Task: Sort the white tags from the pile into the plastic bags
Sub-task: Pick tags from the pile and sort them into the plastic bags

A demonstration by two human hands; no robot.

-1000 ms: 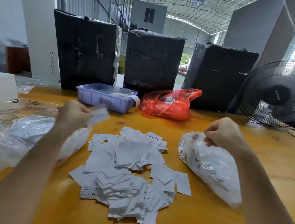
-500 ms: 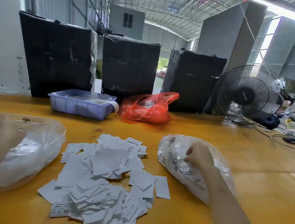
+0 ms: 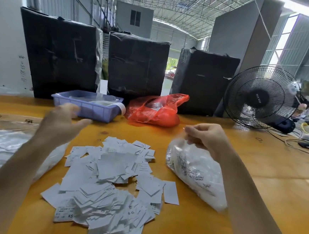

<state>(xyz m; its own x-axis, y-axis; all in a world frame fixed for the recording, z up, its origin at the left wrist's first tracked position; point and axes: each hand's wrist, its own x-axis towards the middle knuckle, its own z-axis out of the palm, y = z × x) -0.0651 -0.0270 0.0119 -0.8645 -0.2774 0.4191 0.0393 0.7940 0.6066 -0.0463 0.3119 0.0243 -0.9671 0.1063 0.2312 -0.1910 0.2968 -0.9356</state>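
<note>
Tags [image 3: 111, 183], white and loosely heaped, lie in a pile near the front edge of the yellow tabletop [image 3: 256, 180], midway between the two arms; a few show size letters such as XS. To the right of the pile, a clear plastic bag [image 3: 195, 173] lies on its side, already bulging with white tags, its mouth toward the back. Toward the left edge, a second clear bag [image 3: 1, 151] also holds white tags, partly hidden behind the left forearm. Along the back edge, a lavender tray [image 3: 88, 108] carries clear film and a white roll at its right end, and just beside it sits a red net bag [image 3: 156, 111] with something pale inside. Three black-wrapped boxes [image 3: 135, 67] stand behind them, and a black fan [image 3: 260, 97] stands at the back right corner beside trailing cables.

The left hand [image 3: 64, 122] hovers above the tabletop in front of the tray, blurred, palm down with fingers spread wide and holding nothing. The right hand [image 3: 207, 137] is raised over the mouth of the right bag, fingers curled and pinched narrowly on the bag's thin upper edge, wrist bent so the forearm runs back to the front right corner.
</note>
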